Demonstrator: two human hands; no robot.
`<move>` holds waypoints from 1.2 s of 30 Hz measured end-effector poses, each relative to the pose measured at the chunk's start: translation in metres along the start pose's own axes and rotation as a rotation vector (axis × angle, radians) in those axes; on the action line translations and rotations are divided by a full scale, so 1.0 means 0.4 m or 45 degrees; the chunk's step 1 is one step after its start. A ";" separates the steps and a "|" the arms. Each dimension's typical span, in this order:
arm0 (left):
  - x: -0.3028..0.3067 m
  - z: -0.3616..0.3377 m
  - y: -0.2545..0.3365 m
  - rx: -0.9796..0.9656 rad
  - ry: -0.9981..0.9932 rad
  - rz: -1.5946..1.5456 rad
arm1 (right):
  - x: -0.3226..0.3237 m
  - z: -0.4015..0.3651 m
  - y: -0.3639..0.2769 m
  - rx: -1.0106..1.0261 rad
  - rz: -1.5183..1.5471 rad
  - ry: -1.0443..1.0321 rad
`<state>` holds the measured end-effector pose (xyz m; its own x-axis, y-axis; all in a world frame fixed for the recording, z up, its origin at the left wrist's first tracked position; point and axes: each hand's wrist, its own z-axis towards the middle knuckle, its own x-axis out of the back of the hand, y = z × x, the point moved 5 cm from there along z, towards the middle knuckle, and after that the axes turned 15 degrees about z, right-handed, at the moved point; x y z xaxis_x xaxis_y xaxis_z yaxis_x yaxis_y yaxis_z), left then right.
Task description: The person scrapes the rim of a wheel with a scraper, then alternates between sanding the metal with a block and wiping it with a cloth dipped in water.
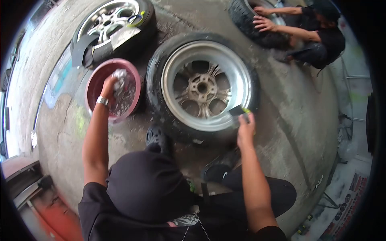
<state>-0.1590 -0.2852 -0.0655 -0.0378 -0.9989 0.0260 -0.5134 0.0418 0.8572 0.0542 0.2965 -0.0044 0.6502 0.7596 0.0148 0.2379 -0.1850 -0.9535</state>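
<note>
My left hand (pixel 108 87) is closed around a wet, whitish rag (pixel 120 76) inside a reddish-pink basin (pixel 136 86) of murky water. Flat on the floor before me lies a car wheel: a silver alloy rim (pixel 169 86) inside a black tire (pixel 155 92), its spokes brownish and dirty. At the rim's lower right edge, my right hand (pixel 246 129) grips a dark sheet of sandpaper (pixel 236 110) with a yellow-green piece beside it. The fingers partly hide that yellow-green piece.
A second wheel (pixel 146 32) lies upper left, with a dark sheet (pixel 84 46) and a pale sheet (pixel 125 37) on it. At upper right, another person (pixel 317 36) crouches with both hands at a third wheel (pixel 241 18). A red object (pixel 60 213) stands lower left.
</note>
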 end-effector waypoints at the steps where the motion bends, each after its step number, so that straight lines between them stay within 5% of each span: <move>1: -0.015 -0.005 0.051 -0.193 0.123 0.171 | 0.024 0.019 -0.018 0.473 -0.474 -0.026; 6: -0.372 -0.127 0.213 -0.707 0.274 0.857 | -0.122 -0.110 -0.045 1.035 -1.111 -0.393; 7: -0.477 -0.154 0.207 -0.806 0.224 0.905 | -0.156 -0.127 0.017 0.867 -1.071 -0.553; 8: -0.579 -0.178 0.197 -0.676 -0.004 0.989 | -0.217 -0.176 0.038 0.875 -1.018 -0.711; 9: -0.670 -0.175 0.126 -1.143 0.047 1.122 | -0.265 -0.222 0.071 0.833 -0.947 -0.905; 11: -0.814 -0.232 0.054 -1.059 -0.466 1.191 | -0.285 -0.261 0.073 1.154 -0.914 -0.914; 13: -0.875 -0.273 -0.034 -1.152 -0.734 1.350 | -0.173 -0.153 0.062 0.852 -1.265 -1.254; 15: -0.873 -0.271 -0.047 -1.213 -0.753 1.390 | -0.088 -0.051 -0.031 1.135 -1.386 -1.096; 18: -0.829 -0.289 -0.039 -1.353 -0.688 1.422 | -0.124 -0.061 0.008 0.656 -1.443 -1.074; 21: -0.763 -0.301 -0.002 -1.287 -0.584 1.480 | -0.228 -0.181 0.047 0.736 -1.187 -1.086; 24: -0.697 -0.303 0.003 -1.235 -0.419 1.459 | -0.112 -0.034 -0.013 0.888 -1.516 -1.232; 27: -0.684 -0.296 0.012 -1.255 -0.278 1.378 | -0.143 -0.040 0.006 0.815 -1.600 -1.057; 28: -0.684 -0.293 0.010 -1.259 -0.275 1.385 | -0.182 -0.098 0.050 0.539 -1.421 -1.125; 29: -0.684 -0.291 0.008 -1.250 -0.286 1.369 | -0.266 -0.188 0.049 0.716 -1.183 -1.061; 33: -0.666 -0.282 0.010 -1.225 -0.276 1.267 | -0.120 -0.033 -0.014 0.959 -1.509 -1.319; 36: -0.659 -0.286 0.011 -1.248 -0.272 1.181 | -0.149 -0.027 -0.016 0.699 -1.604 -1.121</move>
<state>-0.0532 -0.0240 -0.0096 -0.2093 -0.5857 0.7830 0.5820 0.5689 0.5811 0.0219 0.2456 0.0042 -0.3806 0.3870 0.8398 -0.1267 0.8778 -0.4619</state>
